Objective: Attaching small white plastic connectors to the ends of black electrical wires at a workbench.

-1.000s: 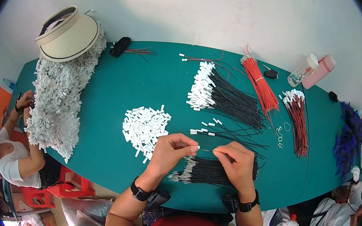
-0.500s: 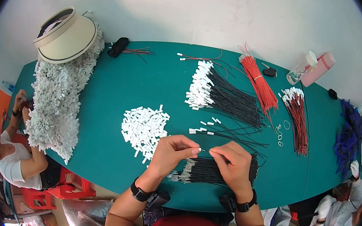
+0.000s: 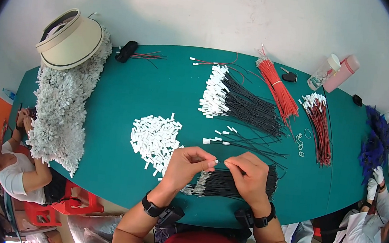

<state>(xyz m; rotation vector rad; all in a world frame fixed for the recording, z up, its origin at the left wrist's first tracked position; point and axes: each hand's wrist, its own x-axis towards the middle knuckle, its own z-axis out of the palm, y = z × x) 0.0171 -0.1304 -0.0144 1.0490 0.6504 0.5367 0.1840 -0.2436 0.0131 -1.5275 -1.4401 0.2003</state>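
My left hand [image 3: 188,167] is closed, thumb and forefinger pinching a small white connector housing [image 3: 217,162]. Just to the right of it, my right hand [image 3: 251,174] is pinched on a thin wire, mostly hidden by the fingers. Only a narrow gap parts the two sets of fingertips. Beneath my hands lies a bundle of black wires [image 3: 227,183] with metal terminals at their left ends. A pile of loose white housings [image 3: 154,138] spreads beside my left hand. Beyond my hands, several black wires [image 3: 258,149] lie loose near a few housings.
Farther back on the green table [image 3: 126,95] rest black wires with white connectors [image 3: 249,101], a red wire bundle [image 3: 278,87] and red-black wires [image 3: 319,130]. A white connector heap [image 3: 60,117] and a visor hat [image 3: 72,42] stand left. Co-workers sit at both sides.
My fingertips stay close together, and less of the thin wire shows between them. At the right, a co-worker's gloved hands have come into fuller view; the left co-worker's hands shifted slightly.
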